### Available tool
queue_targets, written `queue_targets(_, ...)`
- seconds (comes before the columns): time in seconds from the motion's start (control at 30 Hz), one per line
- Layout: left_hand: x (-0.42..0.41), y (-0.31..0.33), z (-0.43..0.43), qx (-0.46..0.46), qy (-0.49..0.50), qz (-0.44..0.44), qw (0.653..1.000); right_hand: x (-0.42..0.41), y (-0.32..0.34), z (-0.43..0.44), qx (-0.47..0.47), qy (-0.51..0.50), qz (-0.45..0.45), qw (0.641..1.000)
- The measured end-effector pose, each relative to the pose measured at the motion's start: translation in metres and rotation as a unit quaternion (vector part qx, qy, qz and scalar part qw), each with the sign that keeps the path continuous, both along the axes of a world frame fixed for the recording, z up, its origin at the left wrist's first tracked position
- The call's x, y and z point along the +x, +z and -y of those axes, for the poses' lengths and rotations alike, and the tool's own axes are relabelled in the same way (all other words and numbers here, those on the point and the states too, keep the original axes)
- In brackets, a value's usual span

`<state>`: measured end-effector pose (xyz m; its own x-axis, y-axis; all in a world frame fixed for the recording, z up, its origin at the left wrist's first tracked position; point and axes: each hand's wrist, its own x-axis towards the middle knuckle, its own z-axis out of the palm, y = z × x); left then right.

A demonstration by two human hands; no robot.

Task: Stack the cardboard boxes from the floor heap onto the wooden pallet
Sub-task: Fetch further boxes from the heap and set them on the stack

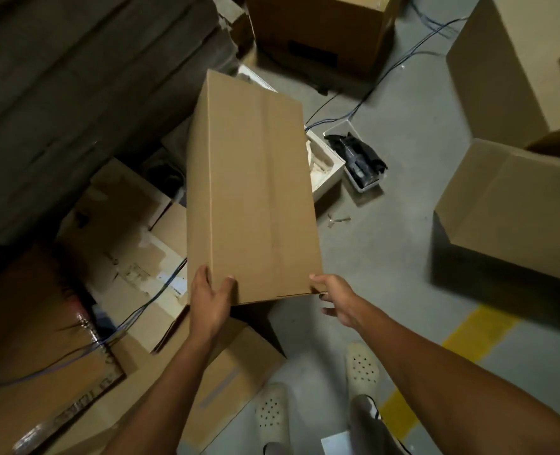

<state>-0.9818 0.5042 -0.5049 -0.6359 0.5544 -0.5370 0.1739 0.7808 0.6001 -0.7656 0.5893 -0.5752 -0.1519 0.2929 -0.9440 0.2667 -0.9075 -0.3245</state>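
Long cardboard box (252,192), aloft, reaches away from both hands; left hand (211,300) clamps its near corner, thumb on top; right hand (332,297) touches the opposite corner, grip unclear; probably light, stiff; support underneath.

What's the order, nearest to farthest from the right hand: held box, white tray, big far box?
1. held box: touching the right hand, at its left.
2. white tray: on the floor, ahead.
3. big far box: top of view.
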Motion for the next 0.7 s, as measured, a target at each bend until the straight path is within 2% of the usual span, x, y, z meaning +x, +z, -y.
queue_targets(0.1,-0.012,0.028,0.003,0.011,0.026,0.048,0.998,-0.004,0.03,0.006,0.057,-0.025,0.011,0.998)
queue_targets(0.23,-0.023,0.083,0.014,0.033,0.068,0.111,0.991,-0.004,0.099,0.012,0.226,0.005,0.053,0.973)
queue_targets(0.37,-0.019,0.171,0.028,0.119,0.144,0.155,0.97,-0.005,0.21,0.022,0.325,0.026,0.014,0.945)
queue_targets(0.43,-0.017,0.218,0.033,0.176,0.153,0.184,0.955,-0.002,0.263,0.033,0.35,0.03,0.005,0.936)
queue_targets(0.53,-0.027,0.283,0.042,0.244,0.099,0.225,0.938,0.012,0.34,0.06,0.378,-0.034,-0.033,0.925)
queue_targets(0.7,-0.038,0.376,0.066,0.273,-0.109,0.268,0.918,0.047,0.449,0.129,0.413,-0.124,-0.049,0.901)
